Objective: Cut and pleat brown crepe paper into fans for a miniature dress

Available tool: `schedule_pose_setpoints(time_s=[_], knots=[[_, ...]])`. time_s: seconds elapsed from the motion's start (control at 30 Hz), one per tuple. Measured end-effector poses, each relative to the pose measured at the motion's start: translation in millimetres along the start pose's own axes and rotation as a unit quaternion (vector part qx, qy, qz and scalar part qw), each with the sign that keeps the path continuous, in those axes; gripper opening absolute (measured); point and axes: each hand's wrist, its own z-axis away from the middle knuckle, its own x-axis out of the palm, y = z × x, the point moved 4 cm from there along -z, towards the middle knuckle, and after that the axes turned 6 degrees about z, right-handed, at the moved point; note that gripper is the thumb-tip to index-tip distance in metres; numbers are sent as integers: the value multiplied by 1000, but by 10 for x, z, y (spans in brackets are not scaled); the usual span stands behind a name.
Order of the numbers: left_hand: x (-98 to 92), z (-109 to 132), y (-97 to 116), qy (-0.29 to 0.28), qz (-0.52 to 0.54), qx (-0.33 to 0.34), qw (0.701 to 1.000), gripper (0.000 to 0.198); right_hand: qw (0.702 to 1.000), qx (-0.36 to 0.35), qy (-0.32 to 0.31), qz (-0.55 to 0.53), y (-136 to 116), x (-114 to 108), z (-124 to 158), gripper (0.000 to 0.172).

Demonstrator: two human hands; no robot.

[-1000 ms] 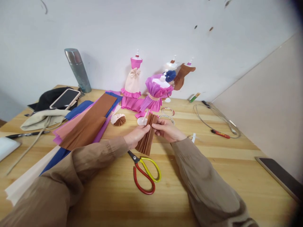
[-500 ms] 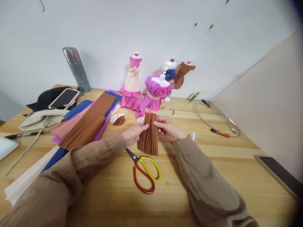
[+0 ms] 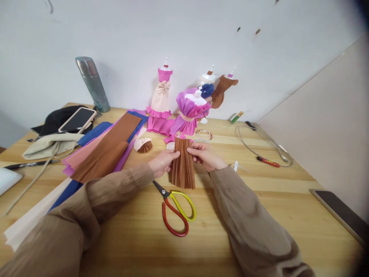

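Between my two hands hangs a piece of pleated brown crepe paper (image 3: 183, 167), its folds running downward and fanning a little at the bottom. My left hand (image 3: 163, 161) pinches its upper left edge between thumb and fingers. On the upper right side, my right hand (image 3: 206, 154) grips it the same way. Scissors (image 3: 173, 207) with one red and one yellow handle lie on the table just below the paper. A round pleated rosette (image 3: 143, 145) in cream and brown rests left of my left hand. Behind the paper stands a small dress form in purple and pink paper (image 3: 191, 111).
Coloured paper sheets (image 3: 109, 146) are piled on the left, near a phone (image 3: 77, 120) and a flask (image 3: 93, 84). More dressed forms, one pink and cream (image 3: 163, 92), stand along the wall. A cable (image 3: 240, 140) and a second phone (image 3: 340, 211) lie on the right.
The lower end of the pleated brown paper has swung slightly right and its pleats have spread a little. Both hands keep their hold in nearly the same place.
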Motion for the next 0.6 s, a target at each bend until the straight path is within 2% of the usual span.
schedule_pose_setpoints(time_s=[0.13,0.4,0.6], knots=[[44,28,18,-46,14,13,999,26,1000,-8,-17,-3,-43,47,35,35],[31,-10,-22,-41,34,5,999,23,999,-21,-28,6,-84,88,89,38],[-15,-48,-28,-44,30,37,998,27,998,-28,-12,52,-47,48,47,37]])
